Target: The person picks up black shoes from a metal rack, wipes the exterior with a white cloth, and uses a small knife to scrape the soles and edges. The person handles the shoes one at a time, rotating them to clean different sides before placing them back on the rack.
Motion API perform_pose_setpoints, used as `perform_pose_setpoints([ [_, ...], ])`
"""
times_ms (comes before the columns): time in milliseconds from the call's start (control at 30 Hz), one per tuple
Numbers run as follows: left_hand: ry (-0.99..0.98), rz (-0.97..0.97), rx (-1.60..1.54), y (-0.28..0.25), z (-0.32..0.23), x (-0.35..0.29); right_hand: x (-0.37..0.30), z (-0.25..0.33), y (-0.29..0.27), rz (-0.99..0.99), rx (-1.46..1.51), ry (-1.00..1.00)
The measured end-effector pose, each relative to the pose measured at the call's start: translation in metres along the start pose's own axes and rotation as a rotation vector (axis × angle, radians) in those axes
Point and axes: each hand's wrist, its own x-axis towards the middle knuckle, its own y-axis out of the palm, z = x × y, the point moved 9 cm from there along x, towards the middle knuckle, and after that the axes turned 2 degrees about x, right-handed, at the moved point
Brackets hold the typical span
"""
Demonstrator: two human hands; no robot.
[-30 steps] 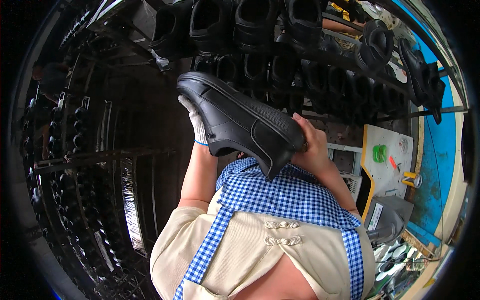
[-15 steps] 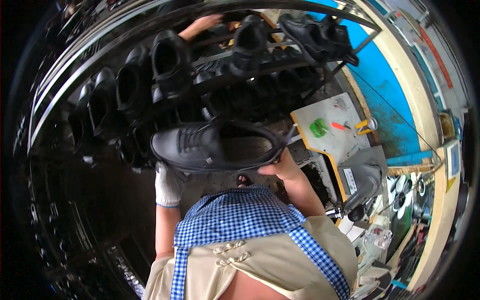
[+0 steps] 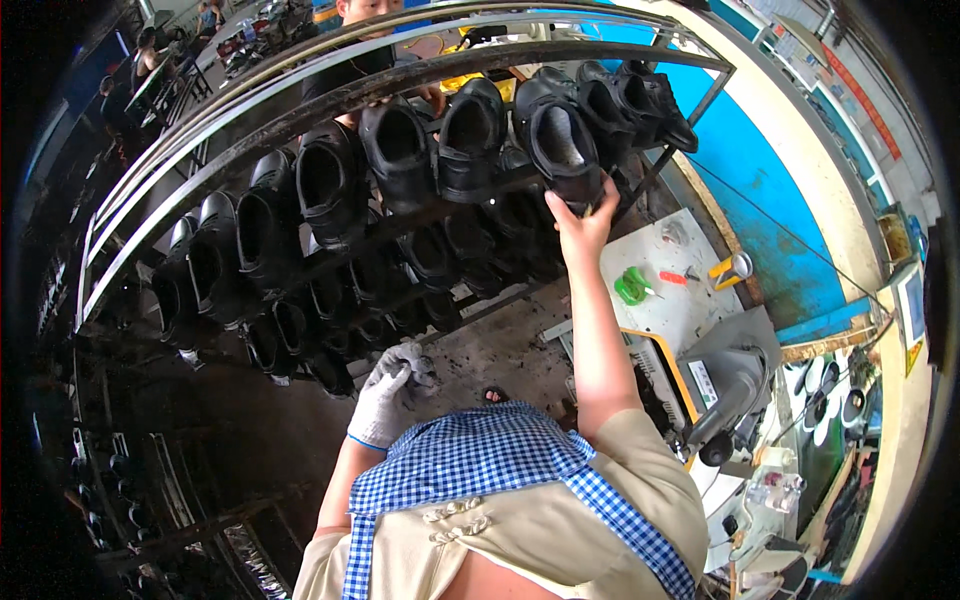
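Observation:
My right hand (image 3: 585, 225) reaches up to the rack with thumb and fingers around the heel of a black lace-up shoe (image 3: 568, 180). This shoe stands toe-away among others on the top tier, its pale insole showing. My left hand (image 3: 385, 395), in a white knitted glove, is low in front of the apron, away from the shoes. Its fingers are curled. At their tips is a crumpled dark grey patch; whether it is soiled glove or a cloth I cannot tell.
The metal rack (image 3: 400, 75) holds several black shoes on stacked tiers. Behind it stands a person (image 3: 360, 60), a hand near the shoes. At right are a light board (image 3: 655, 265) with a green tape roll (image 3: 632, 286), a yellow-banded cup (image 3: 730, 270) and a grey machine (image 3: 735, 375).
The shoe has moved from before my chest up and right onto the rack's top tier. My left hand has let go of it and lowered. The person behind the rack has come into view.

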Motion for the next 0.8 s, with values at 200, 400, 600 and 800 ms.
perform_pose_setpoints([
  [200, -0.031, -0.08, -0.086, -0.009, 0.008, -0.01, 0.031, -0.055, 0.033, 0.06, 0.135, 0.165],
  [400, -0.027, -0.144, -0.105, -0.028, 0.014, -0.019, -0.03, -0.002, 0.05, 0.024, -0.167, -0.28],
  [600, -0.055, -0.147, -0.097, -0.016, 0.008, -0.024, -0.025, 0.016, 0.081, 0.054, -0.447, -0.262],
  [800, -0.1, -0.188, -0.035, -0.02, 0.017, -0.02, -0.016, -0.007, 0.077, 0.072, -0.306, -0.196],
])
